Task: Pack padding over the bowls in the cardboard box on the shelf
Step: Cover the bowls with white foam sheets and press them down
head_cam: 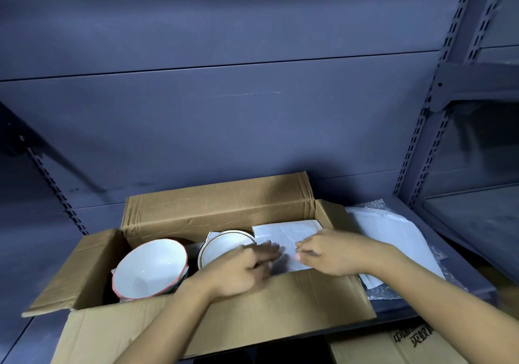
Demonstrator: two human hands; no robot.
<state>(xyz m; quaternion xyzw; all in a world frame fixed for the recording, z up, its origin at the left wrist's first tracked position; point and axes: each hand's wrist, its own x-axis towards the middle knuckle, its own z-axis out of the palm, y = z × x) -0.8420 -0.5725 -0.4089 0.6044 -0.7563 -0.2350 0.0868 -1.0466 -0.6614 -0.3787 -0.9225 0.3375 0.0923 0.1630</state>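
An open cardboard box (196, 212) stands on the grey shelf. Inside at the left is a stack of white bowls with red rims (148, 268). A white bowl with a gold rim (224, 244) sits in the middle. A white padding sheet (283, 236) lies over the box's right part. My left hand (244, 269) reaches over the front flap, fingers stretched out onto the sheet's left edge. My right hand (328, 250) lies on the sheet, and its fingertips pinch the sheet near its middle. What lies under the sheet is hidden.
More white padding sheets (393, 240) and bubble wrap (387, 290) lie on the shelf right of the box. The box's flaps stand out to the left, back and front. Another printed cardboard box (407, 347) sits below the shelf. Slotted uprights (421, 127) frame the right side.
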